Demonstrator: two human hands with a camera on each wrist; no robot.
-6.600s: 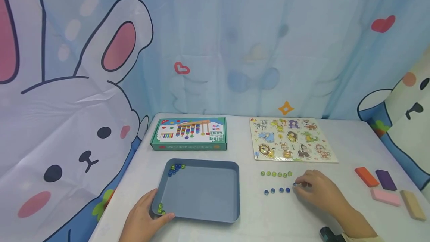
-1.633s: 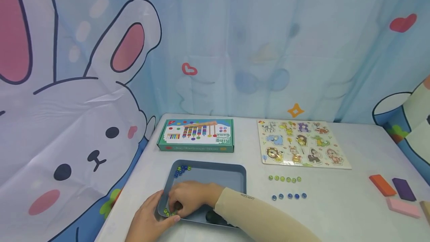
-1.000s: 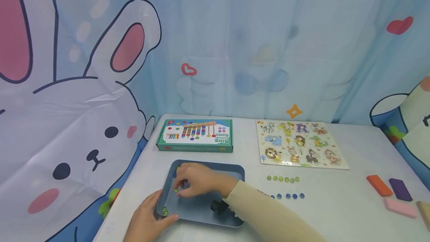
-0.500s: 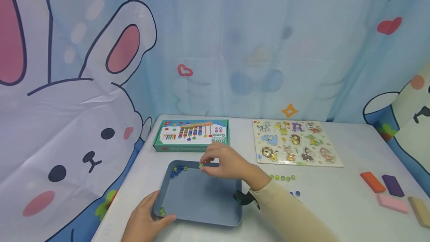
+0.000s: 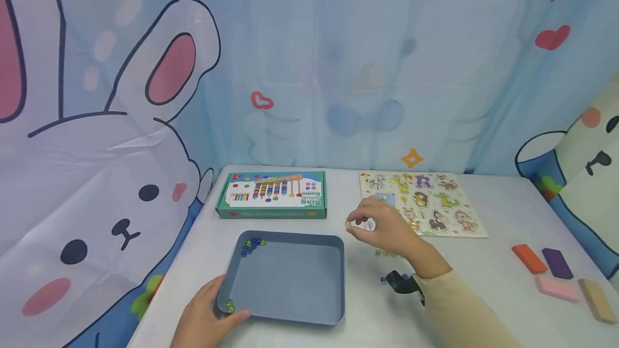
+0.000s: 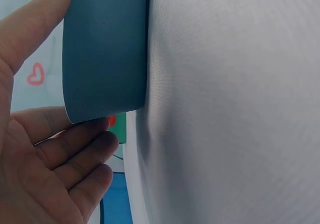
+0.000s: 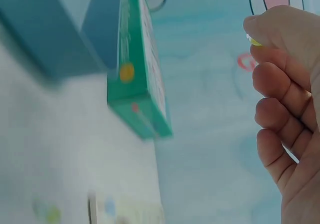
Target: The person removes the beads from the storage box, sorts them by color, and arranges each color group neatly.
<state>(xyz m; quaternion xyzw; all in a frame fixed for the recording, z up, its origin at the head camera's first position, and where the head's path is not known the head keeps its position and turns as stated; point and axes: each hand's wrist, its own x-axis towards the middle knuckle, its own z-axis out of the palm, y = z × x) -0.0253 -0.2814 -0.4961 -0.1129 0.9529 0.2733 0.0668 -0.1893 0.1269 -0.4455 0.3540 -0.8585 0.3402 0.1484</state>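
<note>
My right hand pinches a yellow-green marble between thumb and index finger. It is raised just right of the tray and overlaps the animal puzzle board in the head view. In the right wrist view the marble peeks out between the fingertips. My left hand grips the near left corner of the grey-blue tray, thumb at the front rim, fingers along the side wall. Inside the tray, blue and green marbles cluster at the far left, and several green marbles lie by my left thumb.
Right of the tray lie a row of green marbles and a row of blue marbles, both partly hidden by my right arm. Behind are a ring game box and the puzzle board. Coloured blocks lie far right.
The right hand left a fifth blue marble in the row, reached into the tray, took a green marble from the near left corner and carried it up and rightward. The left hand stayed at the tray.
</note>
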